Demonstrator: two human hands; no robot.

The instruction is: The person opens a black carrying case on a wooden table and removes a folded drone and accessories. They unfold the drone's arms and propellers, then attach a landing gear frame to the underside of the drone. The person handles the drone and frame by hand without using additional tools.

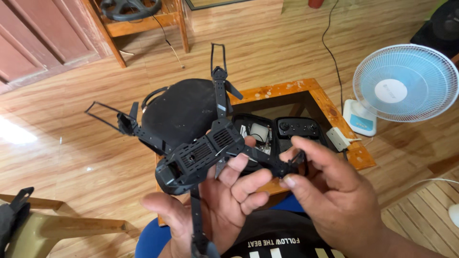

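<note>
Four spindly arms on the upturned black drone [201,157].

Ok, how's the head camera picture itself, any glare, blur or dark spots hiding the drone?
Head view: a blown-out sun patch on the wooden floor at the left edge; the black drone is sharp but its dark underside loses detail; the right hand, close to the lens, looks slightly soft; the left hand is evenly lit; floorboards bend a little toward the edges, wide-angle distortion.
</note>
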